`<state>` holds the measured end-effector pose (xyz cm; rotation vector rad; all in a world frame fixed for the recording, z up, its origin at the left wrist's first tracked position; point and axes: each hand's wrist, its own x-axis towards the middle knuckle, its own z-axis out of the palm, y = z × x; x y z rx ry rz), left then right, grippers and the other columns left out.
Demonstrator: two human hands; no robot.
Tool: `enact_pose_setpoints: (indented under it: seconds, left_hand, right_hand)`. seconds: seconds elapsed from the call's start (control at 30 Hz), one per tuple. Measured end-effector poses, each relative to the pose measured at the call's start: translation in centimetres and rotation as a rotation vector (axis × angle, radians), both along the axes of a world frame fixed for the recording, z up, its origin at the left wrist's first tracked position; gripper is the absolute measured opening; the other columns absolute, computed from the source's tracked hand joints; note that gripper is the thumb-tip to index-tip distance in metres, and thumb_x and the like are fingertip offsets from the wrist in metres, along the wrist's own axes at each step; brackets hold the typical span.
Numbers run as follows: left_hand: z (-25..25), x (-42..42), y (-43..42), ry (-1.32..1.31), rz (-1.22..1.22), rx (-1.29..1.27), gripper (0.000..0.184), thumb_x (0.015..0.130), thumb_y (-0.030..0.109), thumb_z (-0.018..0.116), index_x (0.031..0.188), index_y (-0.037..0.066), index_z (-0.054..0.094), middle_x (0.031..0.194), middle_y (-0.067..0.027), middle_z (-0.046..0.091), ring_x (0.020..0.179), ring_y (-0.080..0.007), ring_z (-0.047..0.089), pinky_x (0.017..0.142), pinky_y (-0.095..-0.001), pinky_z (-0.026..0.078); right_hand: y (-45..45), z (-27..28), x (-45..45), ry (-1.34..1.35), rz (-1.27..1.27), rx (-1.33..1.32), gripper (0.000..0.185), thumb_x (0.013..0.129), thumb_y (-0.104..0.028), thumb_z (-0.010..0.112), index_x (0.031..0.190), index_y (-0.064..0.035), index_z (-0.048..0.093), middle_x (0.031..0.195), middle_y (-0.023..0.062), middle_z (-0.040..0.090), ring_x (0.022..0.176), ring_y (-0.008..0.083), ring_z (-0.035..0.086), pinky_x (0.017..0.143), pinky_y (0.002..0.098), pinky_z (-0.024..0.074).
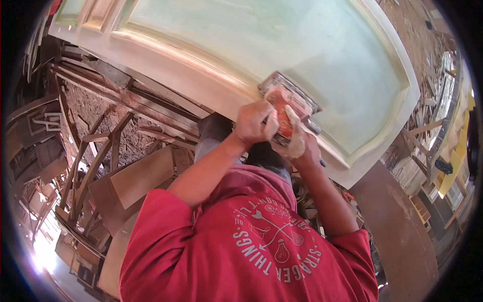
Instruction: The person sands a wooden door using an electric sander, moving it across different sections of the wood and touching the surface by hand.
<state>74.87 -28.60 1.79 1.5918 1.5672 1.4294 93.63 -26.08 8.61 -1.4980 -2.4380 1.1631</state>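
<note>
A pale green and whitish panelled door (282, 40) lies across the upper part of the head view, with a raised moulding round its panel. On its near edge sits a red power sander (288, 103) with a flat rectangular metal base, tilted across the moulding. My left hand (255, 121) is closed against the left side of the sander. My right hand (297, 138) is wrapped round its rear body, and pale dust coats the fingers. The two hands sit close together and hide much of the tool's housing.
Wooden frames and legs (95, 151) stand on the left over a debris-strewn floor. A flat board (143, 173) leans there. A brown sheet (395, 221) lies at lower right. Scrap wood (422, 55) litters the floor at upper right.
</note>
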Motion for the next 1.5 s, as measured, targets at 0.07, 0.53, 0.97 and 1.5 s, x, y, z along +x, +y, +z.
enact_pose_setpoints:
  seconds: [0.07, 0.53, 0.97, 1.5]
  left_hand:
    - [-0.9, 1.7, -0.2, -0.032, -0.018, 0.008, 0.013, 0.086, 0.008, 0.069, 0.079, 0.006, 0.058, 0.072, -0.014, 0.058, 0.064, -0.0363, 0.064, 0.058, -0.0465, 0.054]
    - [-0.5, -4.4, 0.8, -0.063, 0.018, -0.072, 0.015, 0.084, 0.013, 0.072, 0.081, 0.006, 0.06, 0.075, -0.0147, 0.061, 0.067, -0.038, 0.066, 0.059, -0.0469, 0.054]
    - [-0.3, -24.2, 3.5, -0.093, 0.015, -0.084, 0.012, 0.087, 0.002, 0.067, 0.078, 0.003, 0.058, 0.072, -0.0146, 0.058, 0.059, -0.0359, 0.059, 0.055, -0.045, 0.048]
    - [-0.8, -43.8, 6.4, -0.107, 0.053, -0.062, 0.013, 0.089, 0.001, 0.064, 0.077, 0.001, 0.059, 0.071, -0.0158, 0.059, 0.059, -0.0367, 0.059, 0.056, -0.0447, 0.048]
  right_hand:
    - [-0.3, 0.5, 1.3, -0.06, -0.03, -0.076, 0.107, 0.078, -0.031, 0.094, 0.166, -0.0128, 0.036, 0.134, 0.0238, 0.073, 0.111, 0.0453, 0.076, 0.096, 0.0518, 0.061]
    - [1.4, -0.1, -4.6, -0.1, -0.006, -0.065, 0.103, 0.08, -0.041, 0.093, 0.164, -0.0152, 0.039, 0.115, 0.0223, 0.079, 0.104, 0.0427, 0.078, 0.09, 0.05, 0.0631]
    - [4.2, -1.1, -23.9, -0.053, 0.041, -0.044, 0.109, 0.08, -0.047, 0.093, 0.166, -0.0133, 0.035, 0.112, 0.0206, 0.08, 0.099, 0.041, 0.079, 0.086, 0.0504, 0.0634]
    - [7.3, -1.4, -43.9, -0.106, 0.079, -0.067, 0.106, 0.082, -0.05, 0.09, 0.165, -0.01, 0.037, 0.094, 0.0189, 0.08, 0.08, 0.0404, 0.078, 0.072, 0.0491, 0.0625]
